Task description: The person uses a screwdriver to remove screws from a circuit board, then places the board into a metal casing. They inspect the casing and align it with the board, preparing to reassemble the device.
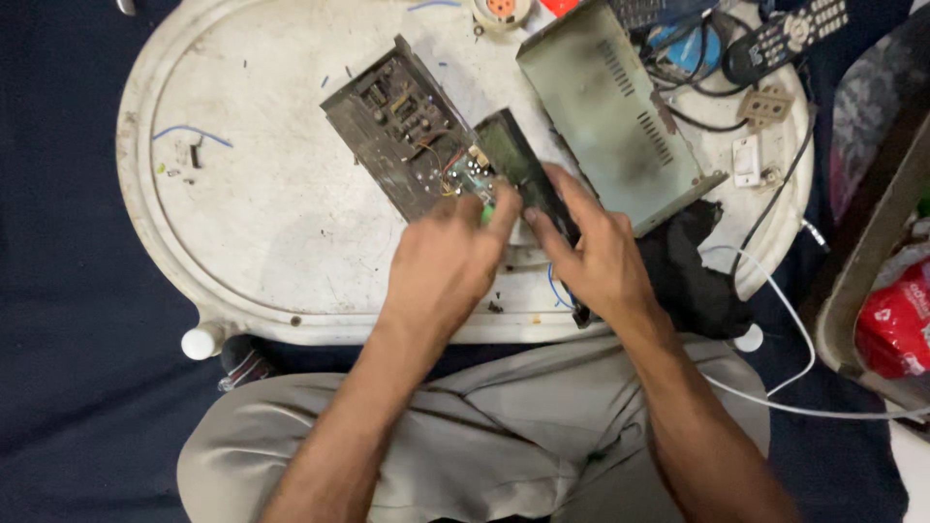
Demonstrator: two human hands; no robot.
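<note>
A dusty open electronics chassis (402, 126) with a circuit board and coloured wires lies tilted on a white oval table (242, 223). My left hand (450, 261) rests at its near end, fingertips on a small green circuit board (473, 174). My right hand (591, 247) grips the dark front panel piece (513, 155) at the chassis's right side. The two hands almost touch each other over the board.
The grey metal cover (610, 107) with vent slots lies to the right. A black cloth (693, 266), a remote control (785, 34), white switch parts (746, 160), black cables and a white cable (785, 320) crowd the right edge. Small screws and wire scraps dot the table.
</note>
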